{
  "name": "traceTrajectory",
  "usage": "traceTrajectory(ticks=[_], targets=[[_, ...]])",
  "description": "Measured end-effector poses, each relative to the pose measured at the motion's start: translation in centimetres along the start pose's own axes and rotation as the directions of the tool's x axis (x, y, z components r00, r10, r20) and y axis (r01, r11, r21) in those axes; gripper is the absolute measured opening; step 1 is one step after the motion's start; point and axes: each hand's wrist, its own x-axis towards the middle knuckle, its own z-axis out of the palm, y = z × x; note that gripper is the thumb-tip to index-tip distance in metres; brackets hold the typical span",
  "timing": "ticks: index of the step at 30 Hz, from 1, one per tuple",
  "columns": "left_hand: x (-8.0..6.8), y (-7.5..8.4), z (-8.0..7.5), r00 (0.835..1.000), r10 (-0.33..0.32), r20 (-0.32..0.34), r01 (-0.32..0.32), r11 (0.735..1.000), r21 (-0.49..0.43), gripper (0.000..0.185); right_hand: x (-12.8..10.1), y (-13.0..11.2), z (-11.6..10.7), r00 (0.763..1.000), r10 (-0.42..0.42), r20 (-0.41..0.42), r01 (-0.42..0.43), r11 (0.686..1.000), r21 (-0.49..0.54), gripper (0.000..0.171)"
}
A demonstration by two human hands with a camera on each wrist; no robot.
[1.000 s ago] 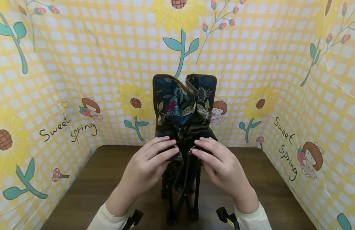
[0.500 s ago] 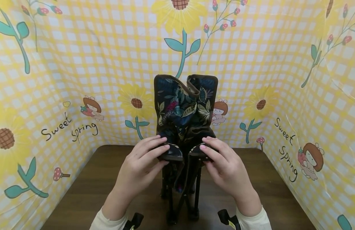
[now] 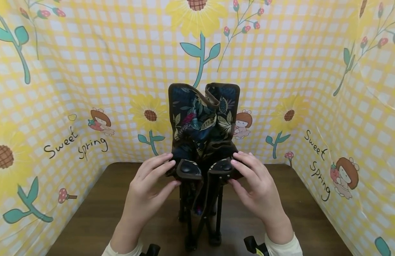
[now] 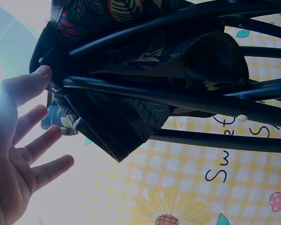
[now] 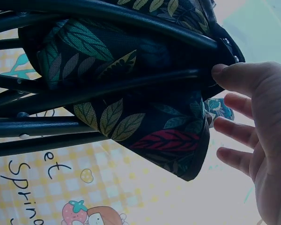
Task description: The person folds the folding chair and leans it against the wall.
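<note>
A folding camp chair (image 3: 202,119) stands partly collapsed in the middle of the head view. Its dark fabric has a leaf print, and its black legs (image 3: 219,217) cross below. At the chair's left front corner is my left hand (image 3: 144,193), with the thumb tip at the dark corner piece (image 4: 51,70) and the other fingers spread. My right hand (image 3: 259,192) mirrors it at the right front corner, thumb tip against the corner piece (image 5: 227,47), fingers loosely extended. Neither hand wraps round the frame. The seat fabric hangs in folds between the tubes (image 4: 145,91).
The chair stands on a brown wooden table (image 3: 104,213). A yellow checked cloth (image 3: 127,64) with sunflowers encloses the table at the back and both sides. A black strap mount (image 3: 255,245) is on the right wrist, near the white sleeve (image 3: 284,247).
Both hands have slid outward from the tops of the chair's front corners to their outer sides, uncovering the corner pieces. The chair itself stays in place.
</note>
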Motion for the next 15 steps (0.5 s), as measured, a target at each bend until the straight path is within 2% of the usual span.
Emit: traceTrajectory(ticks=[6,15], targets=[[-0.7,-0.1,0.1,0.999,-0.025,-0.036,0.025,1.000,-0.019,0.043,-0.3,0.1,-0.1,0.999,0.011,-0.032,-0.010,1.000,0.013,0.040],[-1.5,-0.1,0.0,0.993,-0.064,-0.095,0.058,0.996,-0.068,0.044,-1.0,0.0,-0.3,0.994,0.070,-0.079,-0.067,0.997,0.037,0.043]])
